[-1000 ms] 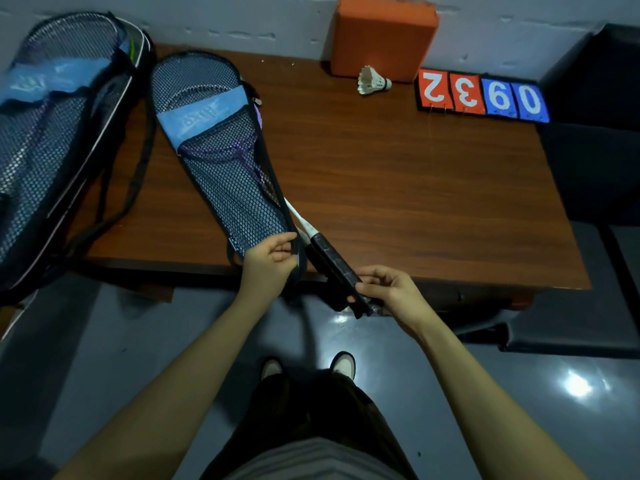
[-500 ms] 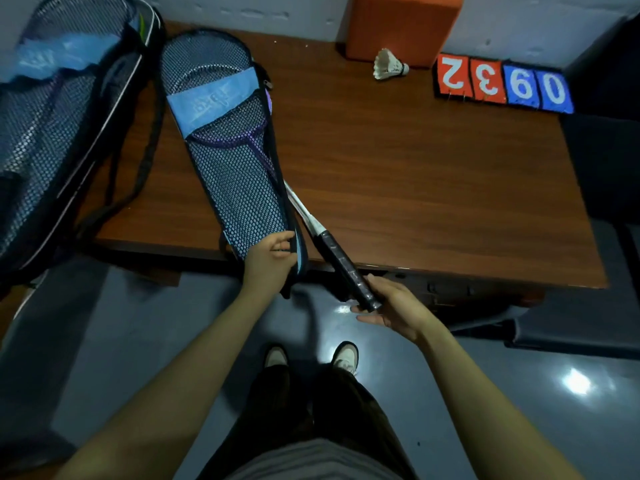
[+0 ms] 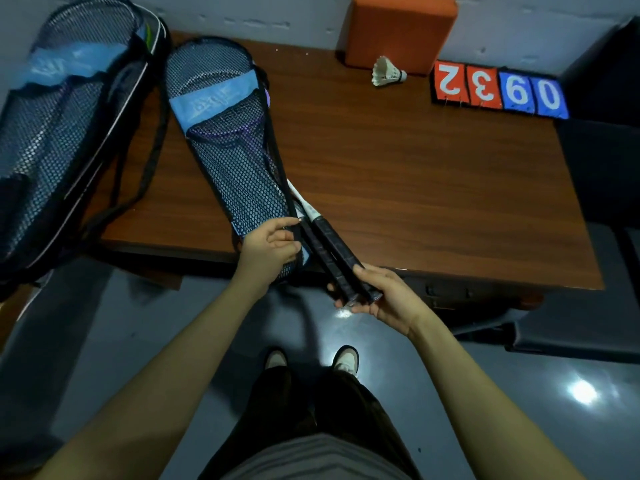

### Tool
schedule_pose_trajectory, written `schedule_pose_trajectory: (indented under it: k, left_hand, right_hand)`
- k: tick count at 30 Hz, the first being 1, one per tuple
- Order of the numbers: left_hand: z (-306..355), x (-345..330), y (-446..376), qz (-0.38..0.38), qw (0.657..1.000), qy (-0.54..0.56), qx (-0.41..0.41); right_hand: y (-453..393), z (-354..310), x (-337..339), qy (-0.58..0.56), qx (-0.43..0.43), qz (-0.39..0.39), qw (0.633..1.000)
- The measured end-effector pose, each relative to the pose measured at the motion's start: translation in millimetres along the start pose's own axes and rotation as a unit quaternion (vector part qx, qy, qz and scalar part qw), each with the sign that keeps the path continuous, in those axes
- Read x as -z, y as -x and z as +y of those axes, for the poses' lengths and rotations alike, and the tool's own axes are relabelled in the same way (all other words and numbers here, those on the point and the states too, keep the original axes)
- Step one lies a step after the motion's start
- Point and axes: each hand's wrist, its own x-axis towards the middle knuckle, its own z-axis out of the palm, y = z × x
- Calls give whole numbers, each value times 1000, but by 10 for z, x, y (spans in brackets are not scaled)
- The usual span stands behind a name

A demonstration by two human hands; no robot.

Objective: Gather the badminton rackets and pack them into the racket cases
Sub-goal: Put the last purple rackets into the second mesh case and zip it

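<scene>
A black mesh racket case point(image 3: 221, 140) with a light-blue band lies on the wooden table point(image 3: 415, 188), its narrow open end at the front edge. A purple racket frame shows through the mesh. Two black racket handles point(image 3: 332, 258) stick out of the case's mouth, side by side over the table edge. My left hand point(image 3: 272, 249) grips the case's open end. My right hand point(image 3: 384, 296) holds the butt ends of the handles. A second mesh case point(image 3: 59, 133) with a racket inside lies at the far left, partly off the table.
A white shuttlecock point(image 3: 386, 72) lies at the back in front of an orange block point(image 3: 401, 29). Red and blue number cards point(image 3: 498, 91) lean at the back right. Dark seats stand to the right. My shoes point(image 3: 311, 358) are on the grey floor below.
A second handle now lies beside the first at the case's mouth. My right hand has closed around their butt ends and my left hand keeps its grip on the case.
</scene>
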Motion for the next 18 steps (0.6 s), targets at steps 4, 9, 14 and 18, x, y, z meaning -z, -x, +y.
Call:
schedule_pose_trajectory:
  k: [4, 9, 14, 18]
  left_hand:
    - [66, -133, 149, -51, 999, -7, 6]
    - [7, -294, 302, -13, 1000, 18, 16]
    - [74, -167, 304, -12, 998, 57, 34]
    - [152, -171, 296, -28, 995, 86, 39]
  right_hand:
    - [-71, -110, -97, -8, 15, 25, 1000]
    - [-235, -291, -223, 77, 37, 87, 993]
    - [-212, -333, -102, 85, 58, 73, 992]
    - [-141, -280, 5, 66, 69, -30, 995]
